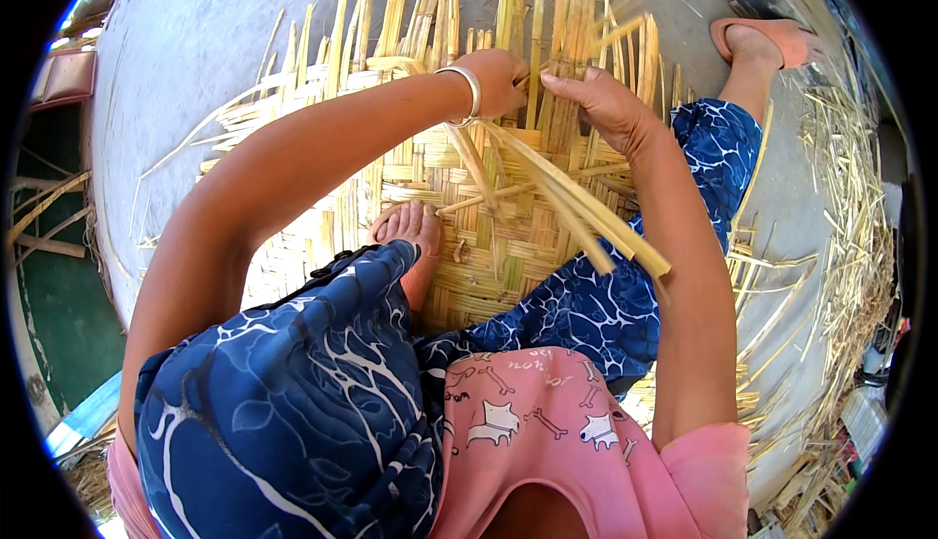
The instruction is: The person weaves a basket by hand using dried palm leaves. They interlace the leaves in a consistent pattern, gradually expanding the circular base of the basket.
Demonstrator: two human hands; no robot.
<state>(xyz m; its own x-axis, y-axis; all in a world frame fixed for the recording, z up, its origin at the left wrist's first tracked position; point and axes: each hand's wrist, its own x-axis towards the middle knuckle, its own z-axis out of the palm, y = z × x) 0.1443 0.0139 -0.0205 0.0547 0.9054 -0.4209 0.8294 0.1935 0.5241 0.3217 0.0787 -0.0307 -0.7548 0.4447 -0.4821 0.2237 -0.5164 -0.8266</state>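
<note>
A woven mat of split cane or bamboo strips (469,290) lies on the floor under my hands, with loose upright ends standing out along its far edge. My left hand (500,80), with a bangle at the wrist, is closed around flat strips at that edge. A bundle of pale strips (576,202) slants from beside it toward my right forearm. Close by on the right, my right hand (611,114) is closed, thumb toward the left hand, gripping strips at the weave; its fingertips are partly hidden. My bare foot (415,226) presses on the mat.
Loose straw and split strips (835,207) heap along the right side of the grey floor (176,70). My other foot, in a pink slipper (782,41), is stretched out at the upper right. A dark green surface (63,295) and a reddish-brown object (68,77) stand at the left.
</note>
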